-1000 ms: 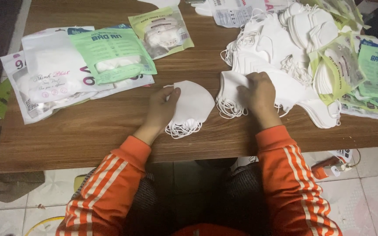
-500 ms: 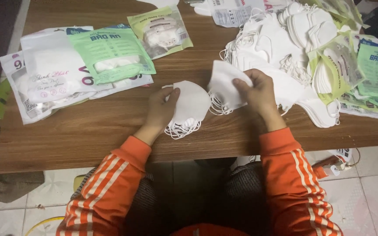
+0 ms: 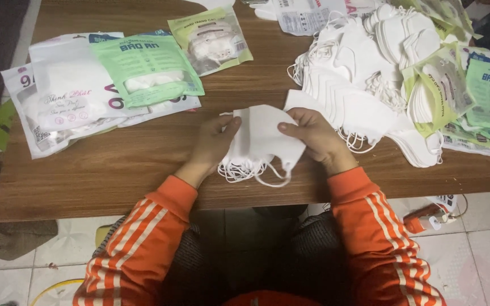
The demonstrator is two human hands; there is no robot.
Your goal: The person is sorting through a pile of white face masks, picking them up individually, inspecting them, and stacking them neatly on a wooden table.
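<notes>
A small stack of white folded face masks [image 3: 261,140] lies on the wooden table [image 3: 114,175] near its front edge, ear loops trailing toward me. My left hand [image 3: 215,143] grips the stack's left edge. My right hand [image 3: 313,136] holds the top mask by its right side, pressing it onto the stack. Both sleeves are orange with white stripes. A big heap of loose white masks [image 3: 364,85] spreads to the right of my right hand.
Plastic mask packets lie at the left: a green one [image 3: 148,68], a white one [image 3: 69,96] and a pale green one [image 3: 214,39]. More green packets [image 3: 486,96] sit at the right edge. A small orange and white object [image 3: 429,218] rests on the tiled floor.
My right hand drew a mask from the heap at the right, carried it leftward and laid it on the stack under my left hand. The left hand stayed on the stack.
</notes>
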